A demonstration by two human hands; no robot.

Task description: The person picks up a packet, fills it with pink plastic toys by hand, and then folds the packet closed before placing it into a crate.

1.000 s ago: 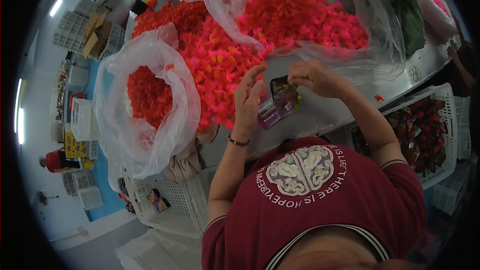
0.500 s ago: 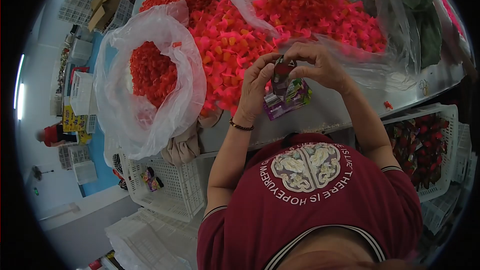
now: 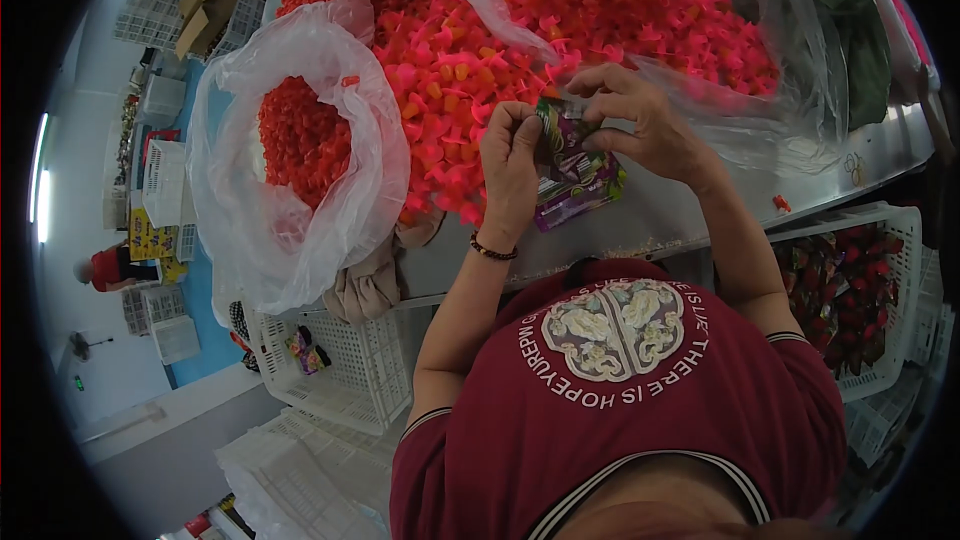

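A small printed pouch (image 3: 566, 143), green and purple, is held up over the metal table. My left hand (image 3: 512, 168) pinches its left edge between thumb and fingers. At its upper right side, my right hand (image 3: 645, 127) has thumb and bent fingers closed on the edge, the index finger raised. Just beneath lies a stack of flat purple packets (image 3: 582, 200) on the table; the held pouch partly covers it. Behind both hands spreads a heap of pink and red plastic pieces (image 3: 450, 105) with orange parts.
A clear bag of red pieces (image 3: 385, 170) stands at the left, and another plastic bag (image 3: 800, 130) lies open at the right. White crates (image 3: 890, 370) flank my body below the table (image 3: 670, 210); the right one holds filled packets. A person (image 3: 105, 268) is far left.
The pouch has turned so its printed green and purple face shows instead of a dark red side. My right hand has shifted slightly up and its fingers have opened a little.
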